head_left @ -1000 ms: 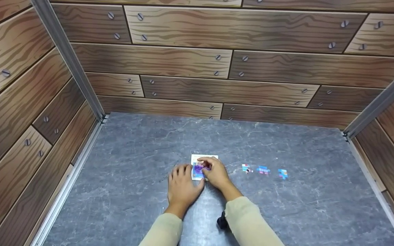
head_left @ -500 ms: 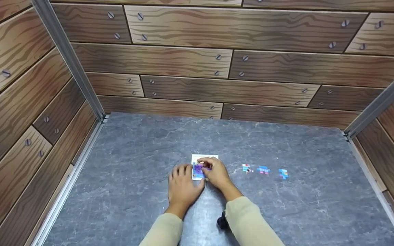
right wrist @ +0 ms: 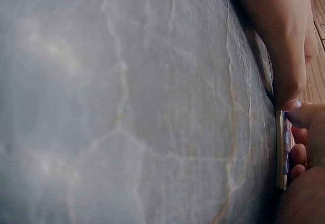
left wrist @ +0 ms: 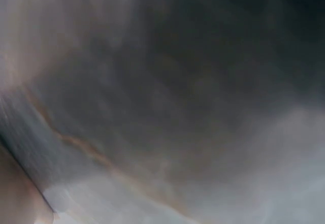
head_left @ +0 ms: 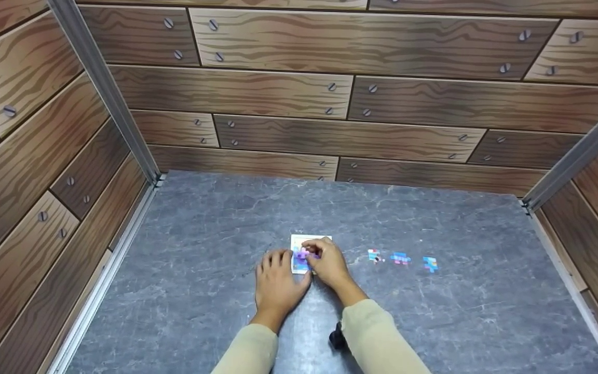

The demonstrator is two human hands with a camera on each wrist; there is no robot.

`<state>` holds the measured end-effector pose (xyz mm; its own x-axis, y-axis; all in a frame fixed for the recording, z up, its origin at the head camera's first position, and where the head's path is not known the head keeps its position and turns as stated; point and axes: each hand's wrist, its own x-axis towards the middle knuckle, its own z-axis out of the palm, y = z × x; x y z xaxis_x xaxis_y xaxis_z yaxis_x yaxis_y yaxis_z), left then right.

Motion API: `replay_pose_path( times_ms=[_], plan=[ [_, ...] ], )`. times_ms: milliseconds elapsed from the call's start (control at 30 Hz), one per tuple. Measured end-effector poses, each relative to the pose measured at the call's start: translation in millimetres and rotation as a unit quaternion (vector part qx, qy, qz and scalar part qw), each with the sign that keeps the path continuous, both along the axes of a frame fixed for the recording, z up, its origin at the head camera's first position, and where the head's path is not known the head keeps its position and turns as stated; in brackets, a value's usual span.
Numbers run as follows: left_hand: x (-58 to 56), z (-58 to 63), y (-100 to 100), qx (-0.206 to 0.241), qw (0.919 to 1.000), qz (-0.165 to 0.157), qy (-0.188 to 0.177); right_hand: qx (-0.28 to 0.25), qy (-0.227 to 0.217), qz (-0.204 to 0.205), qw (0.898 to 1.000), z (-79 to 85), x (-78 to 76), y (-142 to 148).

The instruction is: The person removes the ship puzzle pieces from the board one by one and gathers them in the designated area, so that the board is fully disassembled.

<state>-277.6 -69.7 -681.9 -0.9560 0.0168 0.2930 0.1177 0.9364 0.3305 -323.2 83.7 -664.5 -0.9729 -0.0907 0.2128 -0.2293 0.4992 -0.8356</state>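
Observation:
A small white-bordered puzzle board (head_left: 297,239) lies flat on the grey tabletop in the head view. My left hand (head_left: 276,283) rests beside it with the fingers extended, fingertips and thumb at its left and near edges. Over the board, my right hand (head_left: 330,264) pinches a purple puzzle piece (head_left: 301,255) between thumb and fingers. The right hand covers much of the board's right part. In the right wrist view, the board's edge (right wrist: 280,155) shows side-on between both hands. The left wrist view is dark and blurred, so it shows little of the hand.
To the right of the board, three loose puzzle pieces lie in a row: a multicoloured one (head_left: 375,256), a blue and pink one (head_left: 400,258), and a blue and orange one (head_left: 430,264). Wood-patterned walls (head_left: 278,96) enclose the table. A black object (head_left: 337,337) sits by the right sleeve.
The purple piece in my right fingers has shifted and turned slightly, and those fingertips have moved a little. My left hand keeps its place.

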Motion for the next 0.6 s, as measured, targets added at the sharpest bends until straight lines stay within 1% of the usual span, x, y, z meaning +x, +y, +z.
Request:
replay_pose_path(
  times_ms=[200, 433, 600],
  plan=[
    [-0.5, 0.7, 0.5, 0.003, 1.0000, 0.000, -0.006, -0.001, 0.001, -0.005, 1.000, -0.7, -0.3, 0.7],
    [-0.3, 1.4, 1.3, 0.003, 1.0000, 0.000, -0.010, -0.014, -0.024, -0.013, 1.000, 1.4, 0.5, 3.4],
    [-0.1, 1.6, 0.4, -0.003, 1.0000, 0.000, -0.004, -0.024, -0.024, 0.005, 0.999, 1.9, 0.8, 7.1]
  ],
)
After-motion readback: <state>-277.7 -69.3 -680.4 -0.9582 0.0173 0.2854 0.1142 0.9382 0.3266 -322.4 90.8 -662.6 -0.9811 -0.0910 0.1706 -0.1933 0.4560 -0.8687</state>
